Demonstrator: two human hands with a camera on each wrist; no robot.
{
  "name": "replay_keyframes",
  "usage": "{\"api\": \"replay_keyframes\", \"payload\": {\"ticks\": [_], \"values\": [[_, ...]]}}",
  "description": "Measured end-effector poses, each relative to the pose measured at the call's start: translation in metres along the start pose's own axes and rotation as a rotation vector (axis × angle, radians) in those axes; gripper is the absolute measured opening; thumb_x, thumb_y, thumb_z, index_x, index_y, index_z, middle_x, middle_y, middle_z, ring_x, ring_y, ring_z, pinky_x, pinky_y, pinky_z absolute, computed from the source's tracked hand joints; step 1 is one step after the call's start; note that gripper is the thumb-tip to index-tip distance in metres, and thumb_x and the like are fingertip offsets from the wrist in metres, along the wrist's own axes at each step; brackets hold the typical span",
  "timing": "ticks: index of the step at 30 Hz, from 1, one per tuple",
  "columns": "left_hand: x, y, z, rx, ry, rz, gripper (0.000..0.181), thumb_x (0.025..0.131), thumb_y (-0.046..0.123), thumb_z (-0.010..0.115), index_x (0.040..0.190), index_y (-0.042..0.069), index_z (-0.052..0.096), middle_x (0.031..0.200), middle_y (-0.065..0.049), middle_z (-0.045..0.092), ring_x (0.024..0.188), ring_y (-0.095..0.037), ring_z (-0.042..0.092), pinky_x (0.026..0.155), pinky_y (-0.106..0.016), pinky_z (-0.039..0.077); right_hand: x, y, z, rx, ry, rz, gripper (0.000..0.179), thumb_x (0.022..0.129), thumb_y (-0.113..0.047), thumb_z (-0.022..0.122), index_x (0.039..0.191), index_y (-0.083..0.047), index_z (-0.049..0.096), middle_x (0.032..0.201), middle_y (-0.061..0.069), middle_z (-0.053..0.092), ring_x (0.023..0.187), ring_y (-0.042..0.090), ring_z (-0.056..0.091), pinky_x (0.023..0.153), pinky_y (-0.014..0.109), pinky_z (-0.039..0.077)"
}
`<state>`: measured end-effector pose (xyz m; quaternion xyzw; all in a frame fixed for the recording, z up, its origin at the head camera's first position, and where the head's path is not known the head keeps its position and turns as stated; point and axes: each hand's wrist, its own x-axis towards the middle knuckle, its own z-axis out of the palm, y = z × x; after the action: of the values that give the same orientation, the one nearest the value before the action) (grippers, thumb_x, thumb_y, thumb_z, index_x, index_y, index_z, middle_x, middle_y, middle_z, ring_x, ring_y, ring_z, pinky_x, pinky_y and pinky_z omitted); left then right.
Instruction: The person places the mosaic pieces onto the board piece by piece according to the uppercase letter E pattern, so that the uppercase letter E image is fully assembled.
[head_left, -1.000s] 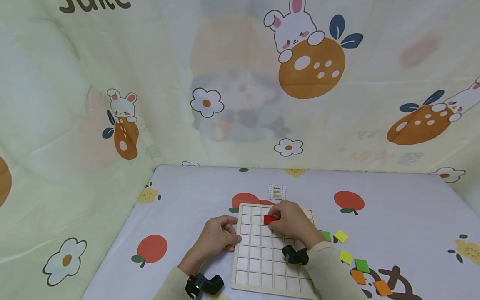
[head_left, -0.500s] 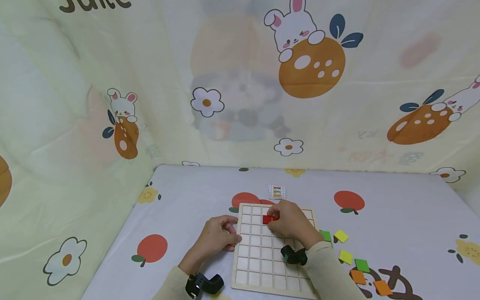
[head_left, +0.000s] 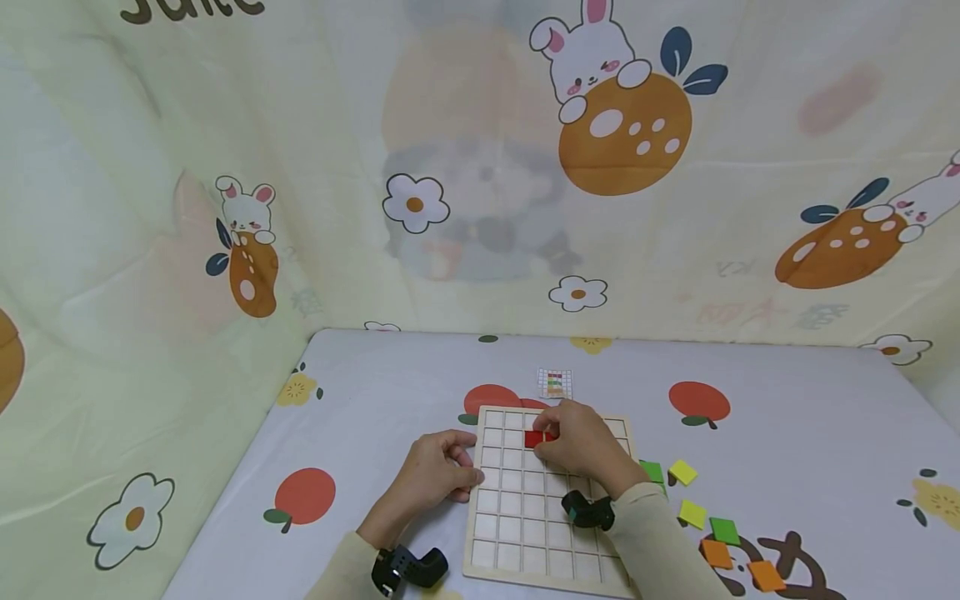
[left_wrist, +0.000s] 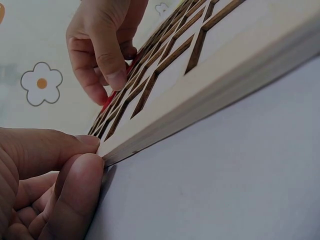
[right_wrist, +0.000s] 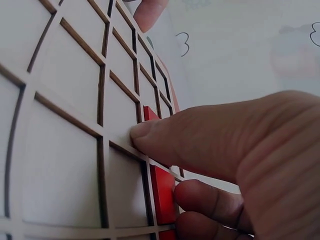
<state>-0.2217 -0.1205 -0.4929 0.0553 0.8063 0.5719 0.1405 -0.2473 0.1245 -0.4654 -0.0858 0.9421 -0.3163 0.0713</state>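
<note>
A pale wooden grid board (head_left: 517,527) lies in front of me, divided into square cells. My left hand (head_left: 431,471) grips its left edge, thumb and index fingertip against the frame in the left wrist view (left_wrist: 55,175). Over the board's upper part, my right hand (head_left: 581,442) holds a red square tile (right_wrist: 164,195) at a cell with bent fingers. The right thumb touches the grid near a second red tile (right_wrist: 151,113), partly hidden behind it. More red shows at the bottom of the right wrist view. From the head, the fingers cover part of the red tiles.
Right of the board lie loose green (head_left: 724,531), yellow (head_left: 682,472) and orange tiles (head_left: 766,576). A small card with a coloured grid pattern (head_left: 555,384) lies beyond the board's far edge. Printed curtains (head_left: 480,250) stand behind the table.
The right hand has shifted slightly left, and the red beside its fingertips sits a little further left than a second ago. The left hand and the board stay put.
</note>
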Motion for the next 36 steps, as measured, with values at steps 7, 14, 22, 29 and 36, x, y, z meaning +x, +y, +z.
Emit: {"api": "replay_keyframes", "payload": {"ticks": [7,14,22,29,36], "values": [[0.0,0.0,0.0,0.004,0.002,0.0,0.052,0.083,-0.001,0.083,0.131,-0.003,0.064,0.081,-0.007,0.064,0.055,-0.011,0.064,0.052,-0.025,0.059,-0.002,-0.001,-0.001,0.003,0.004,0.013,0.026,0.084,-0.013,0.083,0.109,-0.012,0.077,0.095,0.003,0.058,0.088,0.022,0.053,0.072,0.035,0.051],[0.001,-0.001,0.0,0.005,0.003,0.0,0.052,0.083,-0.001,0.084,0.132,-0.003,0.064,0.082,-0.007,0.064,0.056,-0.012,0.064,0.052,-0.025,0.059,-0.009,0.001,-0.007,0.039,0.055,-0.016,0.039,0.085,-0.018,0.083,0.123,-0.012,0.075,0.112,0.006,0.064,0.103,0.025,0.058,0.084,0.045,0.057],[0.0,0.0,0.0,0.007,0.006,-0.009,0.052,0.083,0.0,0.084,0.132,-0.002,0.065,0.082,-0.008,0.064,0.056,-0.012,0.064,0.052,-0.025,0.059,-0.029,0.02,-0.026,0.063,0.154,-0.079,0.046,0.094,-0.026,0.075,0.135,-0.006,0.068,0.139,0.018,0.059,0.129,0.042,0.055,0.102,0.065,0.051],[0.0,0.0,0.001,0.001,0.001,-0.014,0.052,0.083,0.0,0.084,0.132,-0.002,0.064,0.083,-0.008,0.064,0.057,-0.012,0.064,0.053,-0.025,0.059,-0.055,0.049,-0.052,-0.011,0.204,-0.037,0.049,0.095,-0.03,0.075,0.136,-0.003,0.066,0.139,0.023,0.059,0.13,0.046,0.053,0.101,0.071,0.048],[0.001,-0.001,0.0,0.001,0.001,-0.018,0.053,0.083,0.001,0.084,0.133,-0.002,0.064,0.084,-0.008,0.064,0.057,-0.012,0.064,0.053,-0.025,0.059,-0.078,0.085,-0.07,-0.072,0.195,0.066,0.054,0.094,-0.032,0.076,0.137,-0.001,0.064,0.139,0.028,0.058,0.126,0.049,0.053,0.096,0.071,0.05]]}}
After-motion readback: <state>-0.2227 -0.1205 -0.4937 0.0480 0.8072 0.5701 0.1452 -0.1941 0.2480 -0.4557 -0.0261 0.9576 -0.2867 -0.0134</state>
